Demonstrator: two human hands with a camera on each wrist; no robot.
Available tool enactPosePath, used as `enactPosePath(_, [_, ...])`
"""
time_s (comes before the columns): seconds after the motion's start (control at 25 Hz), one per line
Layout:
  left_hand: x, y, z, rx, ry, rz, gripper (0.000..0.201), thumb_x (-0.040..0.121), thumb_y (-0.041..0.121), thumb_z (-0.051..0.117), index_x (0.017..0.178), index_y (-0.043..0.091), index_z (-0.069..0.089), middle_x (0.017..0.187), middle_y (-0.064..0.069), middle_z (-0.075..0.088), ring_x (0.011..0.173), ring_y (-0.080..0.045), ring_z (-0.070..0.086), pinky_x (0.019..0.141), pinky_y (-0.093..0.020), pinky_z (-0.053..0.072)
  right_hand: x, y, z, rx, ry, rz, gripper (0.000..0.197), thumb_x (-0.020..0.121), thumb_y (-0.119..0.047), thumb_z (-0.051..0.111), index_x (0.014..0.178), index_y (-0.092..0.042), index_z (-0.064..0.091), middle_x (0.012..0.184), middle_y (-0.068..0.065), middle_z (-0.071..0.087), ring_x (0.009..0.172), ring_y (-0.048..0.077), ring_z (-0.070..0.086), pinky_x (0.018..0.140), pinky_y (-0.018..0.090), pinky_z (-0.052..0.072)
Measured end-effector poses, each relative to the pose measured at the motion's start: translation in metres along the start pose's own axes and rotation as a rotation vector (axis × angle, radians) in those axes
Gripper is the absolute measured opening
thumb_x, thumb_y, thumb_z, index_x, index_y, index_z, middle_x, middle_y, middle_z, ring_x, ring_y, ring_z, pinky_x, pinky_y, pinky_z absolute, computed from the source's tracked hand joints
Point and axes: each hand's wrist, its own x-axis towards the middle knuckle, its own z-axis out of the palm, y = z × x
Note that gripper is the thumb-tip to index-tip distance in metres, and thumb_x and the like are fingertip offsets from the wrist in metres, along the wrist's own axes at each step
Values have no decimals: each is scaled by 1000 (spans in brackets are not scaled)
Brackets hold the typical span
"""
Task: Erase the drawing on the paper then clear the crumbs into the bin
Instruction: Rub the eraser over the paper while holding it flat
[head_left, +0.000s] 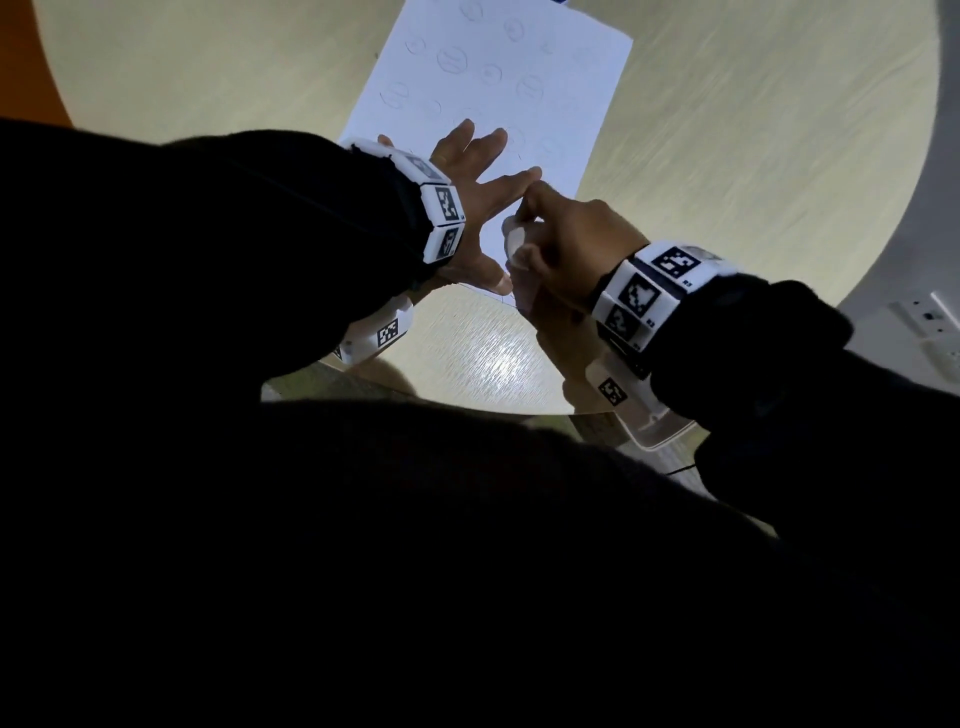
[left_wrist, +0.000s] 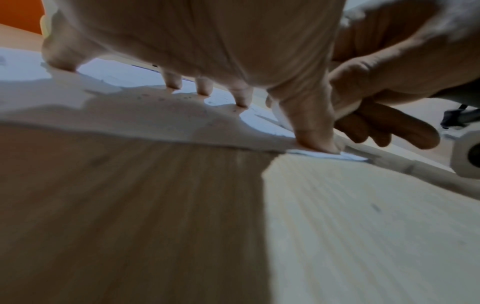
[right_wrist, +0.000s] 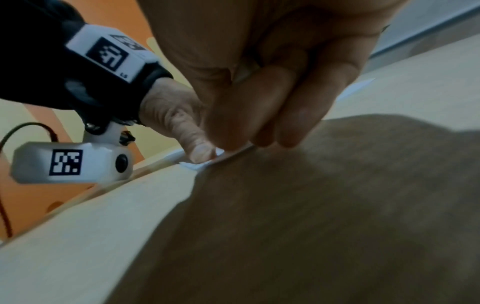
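Note:
The white paper (head_left: 493, 67) lies on the pale wooden table (head_left: 727, 130), with faint pencil circles across it. My left hand (head_left: 478, 171) rests flat on the sheet's near end, fingers spread and straight. In the left wrist view its fingertips (left_wrist: 241, 102) and thumb press the paper (left_wrist: 116, 70) down, and small dark specks lie on the sheet by the fingertips. My right hand (head_left: 561, 234) grips a white eraser (head_left: 514, 241) against the paper's near corner, right beside the left thumb (right_wrist: 200, 148). That paper corner (right_wrist: 194, 165) shows under the thumb. No bin is in view.
The table's rounded near edge (head_left: 467, 410) runs just in front of my dark-clothed body. An orange surface (head_left: 31, 62) shows beyond the table at the far left. A white socket box (head_left: 930, 322) sits off the table's right side.

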Motion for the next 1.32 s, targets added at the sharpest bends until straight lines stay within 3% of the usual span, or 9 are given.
enactPosePath(0.16, [4, -1, 3, 37, -26, -1, 118, 56, 88, 55, 147, 48, -9, 160, 3, -16, 145, -25, -19, 107, -68, 1, 9, 7, -8, 29, 60, 92, 26, 91, -27, 48, 116, -21, 48, 89, 0, 57, 79, 24, 55, 68, 30, 39])
enactPosePath(0.36, [-2, 1, 3, -29, 22, 12, 115, 58, 81, 62, 149, 48, 0, 161, 2, -11, 146, -24, -16, 106, -69, 1, 1, -3, 0, -4, -27, 20, 32, 92, -25, 49, 124, -19, 46, 84, -10, 49, 79, 16, 49, 69, 25, 33])
enactPosePath(0.52, [-1, 1, 2, 6, -3, 4, 117, 56, 84, 59, 148, 48, -5, 161, 3, -13, 146, -24, -17, 105, -70, 1, 7, -1, -5, 18, 86, 96, 27, 91, -26, 48, 116, -19, 46, 90, 6, 61, 79, 28, 58, 67, 33, 43])
enactPosePath(0.64, [-4, 4, 0, -31, 21, 0, 114, 58, 78, 62, 149, 47, 0, 161, 3, -11, 146, -23, -15, 104, -71, 2, 3, -8, 4, -10, -26, 21, 35, 92, -25, 49, 126, -17, 44, 90, -1, 55, 80, 21, 52, 70, 29, 37])
enactPosePath(0.8, [0, 3, -3, 34, -32, -8, 117, 59, 85, 57, 148, 46, -9, 160, 3, -17, 146, -24, -19, 105, -71, 1, 11, 1, -9, 3, 86, 124, 29, 91, -27, 51, 118, -18, 46, 89, 5, 57, 78, 27, 57, 66, 31, 40])
enactPosePath(0.92, [-5, 5, 0, -8, 36, -1, 114, 59, 80, 61, 150, 46, 1, 161, 3, -11, 147, -22, -14, 103, -73, 2, -2, -10, 2, -45, -1, -5, 34, 92, -24, 49, 124, -14, 44, 90, -6, 53, 78, 19, 50, 69, 28, 36])
enactPosePath(1.08, [-2, 5, -4, 44, -31, -17, 115, 60, 85, 55, 148, 46, -9, 160, 5, -18, 146, -23, -19, 104, -72, 1, 12, 4, -12, 2, 56, 143, 29, 90, -28, 51, 117, -20, 45, 91, 5, 58, 79, 28, 56, 68, 33, 41])
enactPosePath(1.24, [-4, 5, -3, 22, -6, -21, 113, 61, 80, 59, 149, 45, -3, 160, 5, -14, 146, -22, -17, 103, -73, 2, -5, -6, 0, -46, -46, -19, 36, 91, -23, 51, 125, -14, 44, 77, -11, 44, 78, 20, 49, 67, 28, 33])
enactPosePath(1.32, [-4, 6, -5, 32, -30, -17, 114, 63, 81, 58, 149, 44, -6, 160, 4, -16, 146, -23, -19, 105, -71, 2, 1, 2, -5, -28, 41, 15, 28, 90, -26, 51, 117, -18, 47, 73, -11, 45, 75, 23, 51, 66, 29, 36])
